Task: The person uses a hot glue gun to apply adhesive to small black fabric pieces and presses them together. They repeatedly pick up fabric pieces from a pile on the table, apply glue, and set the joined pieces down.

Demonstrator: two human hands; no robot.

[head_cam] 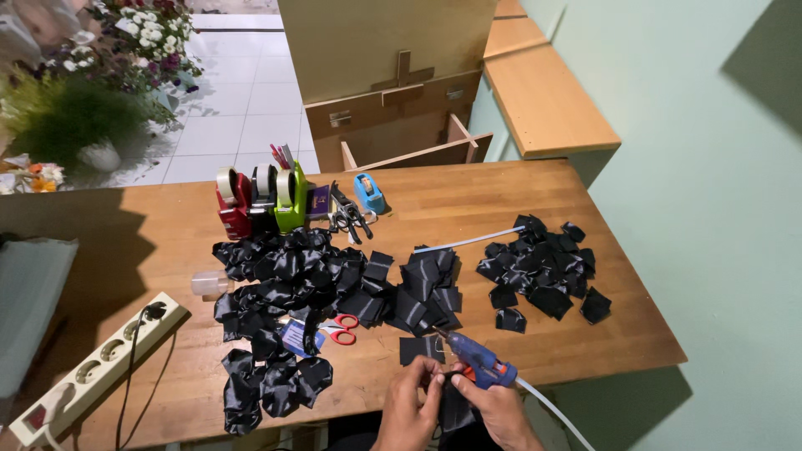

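At the table's near edge my left hand (pixel 409 405) pinches a small piece of black ribbon (pixel 455 409). My right hand (pixel 501 411) touches the same piece and grips a blue hot glue gun (pixel 478 357), whose nozzle points up and left over the wood. A white glue stick (pixel 555 413) trails from the gun's back. Just above the hands lies a flat black ribbon square (pixel 416 348). Folded black ribbon pieces sit in piles at the left (pixel 276 284), centre (pixel 418 292) and right (pixel 543 267).
Red-handled scissors (pixel 341 329) lie among the ribbon. Tape dispensers in red (pixel 234 203), black and green (pixel 290 198) stand at the back, with a blue one (pixel 368 193) beside black pliers. A white power strip (pixel 92 372) sits at the left edge. Flowers and a wooden cabinet stand beyond.
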